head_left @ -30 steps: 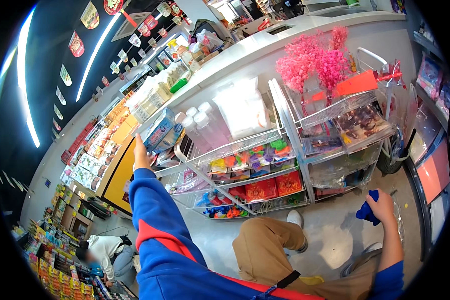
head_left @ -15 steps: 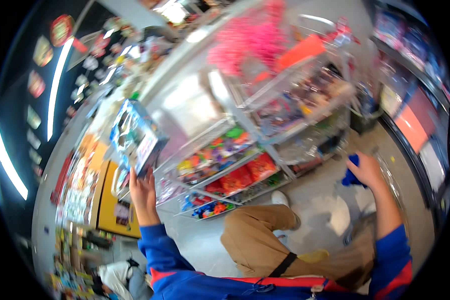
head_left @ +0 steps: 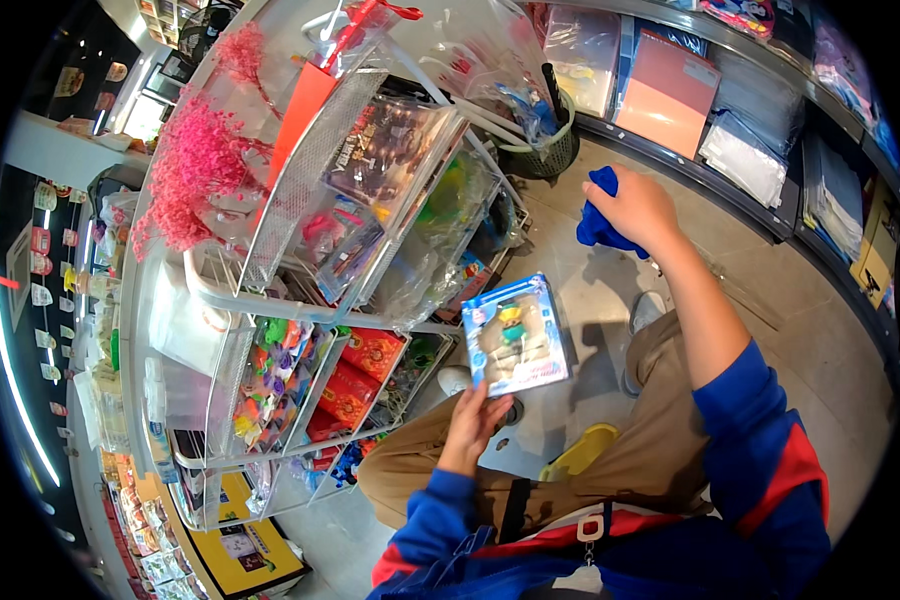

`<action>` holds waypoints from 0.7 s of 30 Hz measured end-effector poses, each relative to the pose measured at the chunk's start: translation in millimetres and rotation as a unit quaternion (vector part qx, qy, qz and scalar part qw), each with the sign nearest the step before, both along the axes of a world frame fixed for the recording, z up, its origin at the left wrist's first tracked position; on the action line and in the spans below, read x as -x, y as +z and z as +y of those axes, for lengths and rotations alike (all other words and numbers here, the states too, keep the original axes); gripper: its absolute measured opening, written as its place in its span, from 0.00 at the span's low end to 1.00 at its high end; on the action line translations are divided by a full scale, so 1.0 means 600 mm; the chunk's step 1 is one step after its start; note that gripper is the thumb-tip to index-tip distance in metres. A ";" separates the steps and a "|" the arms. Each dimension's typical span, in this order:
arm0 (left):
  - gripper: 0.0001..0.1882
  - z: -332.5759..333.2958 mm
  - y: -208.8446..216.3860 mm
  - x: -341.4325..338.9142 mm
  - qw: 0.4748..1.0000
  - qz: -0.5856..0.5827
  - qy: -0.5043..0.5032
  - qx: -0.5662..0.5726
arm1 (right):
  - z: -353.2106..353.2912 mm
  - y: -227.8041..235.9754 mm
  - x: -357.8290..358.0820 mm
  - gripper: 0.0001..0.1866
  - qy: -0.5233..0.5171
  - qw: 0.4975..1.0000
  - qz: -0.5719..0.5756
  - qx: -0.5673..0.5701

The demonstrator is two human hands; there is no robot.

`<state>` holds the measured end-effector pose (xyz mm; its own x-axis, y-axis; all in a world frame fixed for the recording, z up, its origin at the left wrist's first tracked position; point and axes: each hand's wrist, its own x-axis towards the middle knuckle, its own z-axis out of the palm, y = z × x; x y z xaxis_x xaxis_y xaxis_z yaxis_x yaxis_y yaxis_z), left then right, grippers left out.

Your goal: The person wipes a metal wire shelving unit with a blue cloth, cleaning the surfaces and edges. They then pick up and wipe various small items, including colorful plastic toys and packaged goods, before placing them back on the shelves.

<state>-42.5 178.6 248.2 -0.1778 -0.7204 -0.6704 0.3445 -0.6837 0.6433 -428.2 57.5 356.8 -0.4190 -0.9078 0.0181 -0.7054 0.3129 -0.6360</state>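
A blue and white toy box with a clear front window is held from its near edge by my left hand. Inside the window shows a small figure with a teal and yellow part. Some fingers of that hand are hidden behind the box. Farther ahead and to the right, my right hand is closed round a crumpled dark blue cloth, which hangs over the floor. The box and the cloth are apart.
A white wire rack with toys, red packets and booklets stands at left. Pink dried flowers top it. A basket bin stands at the far end. Low shelves with folders curve along the right. A yellow stool is between my legs.
My view has turned rightward. My left hand has brought the box from beside the rack at left to above my knees. My right hand still holds the cloth.
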 end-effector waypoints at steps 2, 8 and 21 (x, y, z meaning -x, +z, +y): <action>0.16 -0.034 -0.100 0.003 0.999 0.006 0.024 -0.030 | 0.003 -0.003 0.005 0.25 0.006 1.000 0.002 -0.008; 0.16 -0.128 -0.245 0.002 0.995 0.025 0.093 -0.033 | 0.003 -0.004 -0.003 0.25 0.036 0.999 -0.005 0.000; 0.14 -0.171 -0.293 0.001 0.988 0.021 0.150 -0.014 | 0.006 0.007 0.002 0.24 0.076 0.996 -0.050 -0.014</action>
<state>-43.0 76.1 72.4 0.0140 -0.7259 -0.6877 0.5604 -0.5639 0.6067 -429.5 61.1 361.2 -0.2745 -0.9606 -0.0439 -0.6795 0.2260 -0.6980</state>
